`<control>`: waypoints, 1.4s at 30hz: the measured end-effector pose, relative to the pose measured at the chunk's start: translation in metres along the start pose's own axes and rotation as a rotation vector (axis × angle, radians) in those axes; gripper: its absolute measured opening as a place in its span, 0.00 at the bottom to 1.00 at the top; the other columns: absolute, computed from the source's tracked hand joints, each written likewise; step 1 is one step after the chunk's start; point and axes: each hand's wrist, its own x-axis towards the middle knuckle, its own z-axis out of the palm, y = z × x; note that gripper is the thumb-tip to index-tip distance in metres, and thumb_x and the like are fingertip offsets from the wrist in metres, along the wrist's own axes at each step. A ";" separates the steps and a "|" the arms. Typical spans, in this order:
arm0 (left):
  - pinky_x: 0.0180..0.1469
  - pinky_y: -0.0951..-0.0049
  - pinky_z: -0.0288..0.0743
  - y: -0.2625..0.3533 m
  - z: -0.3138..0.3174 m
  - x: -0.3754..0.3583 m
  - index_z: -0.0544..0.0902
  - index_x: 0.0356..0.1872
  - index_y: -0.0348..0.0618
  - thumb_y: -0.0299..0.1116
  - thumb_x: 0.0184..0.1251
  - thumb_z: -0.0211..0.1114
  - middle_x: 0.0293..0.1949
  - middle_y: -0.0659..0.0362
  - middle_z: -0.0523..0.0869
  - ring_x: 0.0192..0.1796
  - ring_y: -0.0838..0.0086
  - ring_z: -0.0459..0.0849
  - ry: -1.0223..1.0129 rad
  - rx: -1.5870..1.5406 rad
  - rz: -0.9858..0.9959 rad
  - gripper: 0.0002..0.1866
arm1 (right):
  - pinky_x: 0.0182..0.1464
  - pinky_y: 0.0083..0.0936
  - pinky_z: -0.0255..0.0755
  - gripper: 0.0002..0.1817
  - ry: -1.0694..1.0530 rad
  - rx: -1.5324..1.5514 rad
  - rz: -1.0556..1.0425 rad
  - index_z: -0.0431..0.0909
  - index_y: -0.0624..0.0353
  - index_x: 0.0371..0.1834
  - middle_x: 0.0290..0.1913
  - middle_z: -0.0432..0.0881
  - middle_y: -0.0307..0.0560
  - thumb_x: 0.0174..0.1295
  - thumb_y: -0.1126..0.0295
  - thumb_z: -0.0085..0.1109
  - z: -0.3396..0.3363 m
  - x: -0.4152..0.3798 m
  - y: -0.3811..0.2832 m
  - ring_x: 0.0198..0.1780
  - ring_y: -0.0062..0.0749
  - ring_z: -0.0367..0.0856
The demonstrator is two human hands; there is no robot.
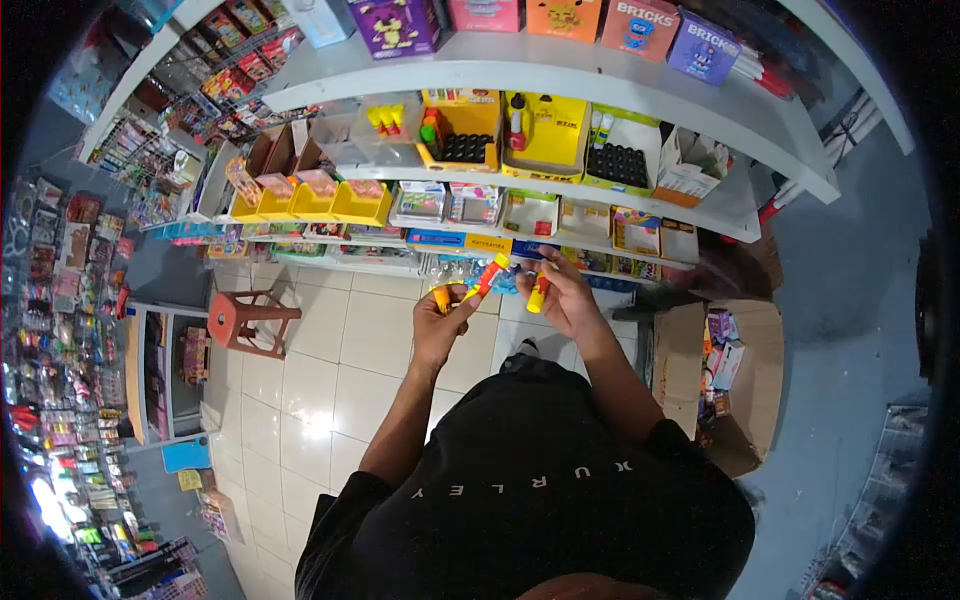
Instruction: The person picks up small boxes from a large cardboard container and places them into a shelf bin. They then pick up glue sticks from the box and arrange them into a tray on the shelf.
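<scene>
My left hand (438,328) is closed around a yellow and red glue stick (488,275) that points up and to the right. A second, orange-yellow tube (442,298) shows at the same hand's fingers. Just to the right, my right hand (568,300) grips another yellow and red glue stick (538,294), tilted nearly upright. Both hands are in front of the lower shelves, close together but apart. On the shelf above them, a yellow display box (545,140) marked STIK holds a red and yellow stick, beside an orange display box (462,130) with black round slots.
Yellow bins (360,203) and small trays fill the shelf below the display boxes. An open cardboard box (755,390) with packaged goods stands at right. A red stool (250,318) is on the tiled floor at left. Boxes marked BRICKS (640,30) line the top shelf.
</scene>
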 end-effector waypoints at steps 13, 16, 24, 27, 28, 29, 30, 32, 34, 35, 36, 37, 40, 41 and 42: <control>0.27 0.83 0.68 -0.007 0.001 0.056 0.77 0.53 0.41 0.34 0.67 0.66 0.36 0.65 0.80 0.28 0.83 0.74 0.114 -0.593 -0.175 0.16 | 0.37 0.24 0.73 0.21 -0.057 -0.145 0.122 0.72 0.57 0.65 0.41 0.78 0.41 0.68 0.71 0.52 -0.053 0.057 -0.031 0.35 0.26 0.76; 0.31 0.78 0.71 -0.031 -0.012 0.063 0.75 0.57 0.47 0.47 0.71 0.61 0.36 0.67 0.81 0.30 0.82 0.75 0.063 -0.684 -0.302 0.20 | 0.39 0.27 0.76 0.25 -0.053 -0.249 0.136 0.69 0.56 0.69 0.42 0.78 0.40 0.68 0.74 0.55 -0.049 0.065 -0.029 0.36 0.26 0.77; 0.25 0.79 0.70 -0.031 -0.021 0.070 0.75 0.52 0.54 0.54 0.73 0.56 0.33 0.67 0.84 0.26 0.80 0.75 -0.071 -1.094 -0.572 0.19 | 0.27 0.18 0.67 0.18 0.051 -0.575 0.006 0.73 0.54 0.59 0.44 0.80 0.41 0.69 0.62 0.59 0.011 0.073 -0.018 0.30 0.20 0.74; 0.27 0.77 0.72 -0.019 -0.037 0.080 0.74 0.52 0.55 0.57 0.72 0.56 0.32 0.67 0.82 0.28 0.77 0.76 -0.034 -1.010 -0.607 0.20 | 0.31 0.19 0.67 0.16 0.076 -0.467 -0.092 0.75 0.55 0.57 0.40 0.79 0.41 0.70 0.65 0.58 0.020 0.090 0.005 0.34 0.20 0.74; 0.27 0.77 0.72 -0.013 -0.045 0.084 0.75 0.51 0.55 0.57 0.72 0.55 0.32 0.68 0.81 0.28 0.78 0.76 -0.055 -0.978 -0.601 0.20 | 0.37 0.20 0.69 0.13 0.029 -0.411 -0.083 0.77 0.59 0.55 0.38 0.78 0.41 0.70 0.68 0.56 0.025 0.096 0.010 0.36 0.22 0.75; 0.28 0.77 0.72 -0.006 -0.056 0.087 0.75 0.51 0.55 0.57 0.72 0.55 0.32 0.68 0.81 0.28 0.78 0.76 -0.078 -0.945 -0.594 0.20 | 0.37 0.21 0.69 0.13 -0.013 -0.460 -0.112 0.77 0.60 0.54 0.38 0.78 0.41 0.70 0.69 0.56 0.032 0.101 0.015 0.36 0.22 0.75; 0.26 0.79 0.70 0.004 -0.067 0.090 0.75 0.52 0.57 0.54 0.71 0.59 0.33 0.68 0.78 0.27 0.78 0.75 -0.088 -0.915 -0.616 0.18 | 0.38 0.21 0.70 0.13 -0.055 -0.509 -0.143 0.77 0.61 0.54 0.39 0.78 0.41 0.70 0.70 0.56 0.046 0.104 0.018 0.36 0.22 0.75; 0.24 0.80 0.68 0.013 -0.099 0.102 0.74 0.53 0.58 0.50 0.69 0.63 0.34 0.69 0.78 0.25 0.79 0.74 -0.158 -0.805 -0.577 0.17 | 0.41 0.22 0.72 0.12 -0.042 -0.525 -0.169 0.76 0.64 0.53 0.40 0.78 0.42 0.70 0.72 0.56 0.087 0.103 0.023 0.37 0.23 0.76; 0.21 0.81 0.66 0.034 -0.114 0.107 0.74 0.54 0.57 0.42 0.67 0.68 0.33 0.70 0.77 0.23 0.81 0.73 -0.144 -0.599 -0.483 0.18 | 0.43 0.25 0.75 0.13 -0.065 -0.528 -0.276 0.74 0.65 0.52 0.40 0.79 0.43 0.69 0.71 0.57 0.118 0.109 0.039 0.38 0.24 0.78; 0.21 0.81 0.67 0.054 -0.117 0.107 0.74 0.53 0.54 0.38 0.67 0.68 0.29 0.69 0.76 0.23 0.83 0.73 -0.143 -0.439 -0.371 0.17 | 0.44 0.26 0.76 0.13 -0.075 -0.533 -0.329 0.74 0.66 0.52 0.39 0.79 0.44 0.69 0.70 0.58 0.129 0.114 0.045 0.38 0.25 0.79; 0.21 0.81 0.67 0.069 -0.123 0.109 0.73 0.52 0.52 0.36 0.65 0.69 0.28 0.68 0.77 0.22 0.82 0.74 -0.148 -0.388 -0.319 0.18 | 0.45 0.26 0.79 0.12 -0.070 -0.533 -0.320 0.74 0.65 0.49 0.39 0.79 0.43 0.67 0.71 0.60 0.138 0.120 0.050 0.39 0.25 0.80; 0.21 0.81 0.68 0.079 -0.132 0.113 0.73 0.51 0.50 0.33 0.64 0.70 0.26 0.67 0.77 0.21 0.82 0.74 -0.152 -0.337 -0.260 0.18 | 0.45 0.26 0.79 0.12 -0.047 -0.559 -0.328 0.74 0.64 0.49 0.39 0.79 0.43 0.67 0.71 0.61 0.148 0.125 0.056 0.40 0.25 0.80; 0.20 0.80 0.70 0.093 -0.161 0.131 0.73 0.50 0.47 0.27 0.61 0.72 0.26 0.65 0.78 0.19 0.82 0.75 -0.183 -0.257 -0.087 0.19 | 0.43 0.24 0.81 0.11 0.011 -0.706 -0.416 0.75 0.62 0.47 0.40 0.81 0.44 0.64 0.74 0.64 0.178 0.139 0.076 0.41 0.23 0.81; 0.20 0.80 0.70 0.098 -0.169 0.137 0.73 0.50 0.46 0.26 0.61 0.71 0.27 0.65 0.78 0.19 0.82 0.75 -0.181 -0.218 -0.056 0.19 | 0.44 0.24 0.81 0.11 -0.014 -0.713 -0.444 0.75 0.62 0.46 0.41 0.82 0.44 0.63 0.74 0.64 0.187 0.142 0.082 0.42 0.23 0.81; 0.20 0.80 0.70 0.102 -0.176 0.142 0.72 0.50 0.46 0.26 0.62 0.71 0.27 0.64 0.78 0.19 0.82 0.75 -0.176 -0.183 -0.028 0.18 | 0.45 0.24 0.81 0.11 -0.038 -0.723 -0.466 0.76 0.62 0.46 0.42 0.82 0.45 0.63 0.75 0.65 0.195 0.142 0.088 0.42 0.23 0.82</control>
